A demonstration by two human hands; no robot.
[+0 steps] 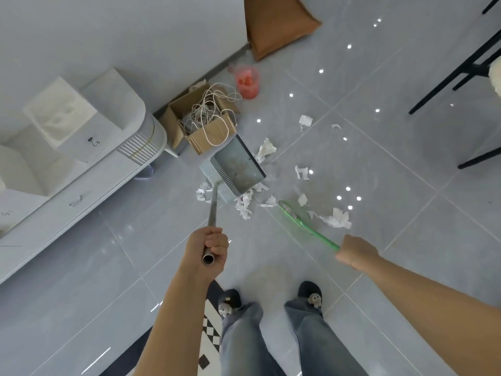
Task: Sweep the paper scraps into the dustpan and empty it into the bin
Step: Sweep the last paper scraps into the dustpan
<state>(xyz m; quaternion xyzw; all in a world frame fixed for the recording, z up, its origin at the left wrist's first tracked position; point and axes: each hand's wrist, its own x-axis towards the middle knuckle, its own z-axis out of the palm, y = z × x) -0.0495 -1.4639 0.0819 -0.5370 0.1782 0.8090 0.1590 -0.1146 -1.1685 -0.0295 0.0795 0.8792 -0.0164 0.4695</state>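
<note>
My left hand (210, 248) grips the top of a metal pole that runs down to a grey dustpan (238, 165) standing on the tiled floor. The pan's inside looks bare of scraps. My right hand (355, 253) is closed around a green broom handle (309, 227); its far end lies low among the litter. White paper scraps (336, 218) are scattered over the floor around the pan: a cluster (245, 204) at its near edge, one piece (265, 150) at its far side, others farther right (305, 120).
A cardboard box of tangled cord (206, 120) stands just behind the dustpan. A red-tinted plastic bin (246, 81) sits by the wall, a brown sack (273, 25) beyond it. White furniture (81, 137) runs along the left. Black chair legs (461, 69) stand at right. My feet are below.
</note>
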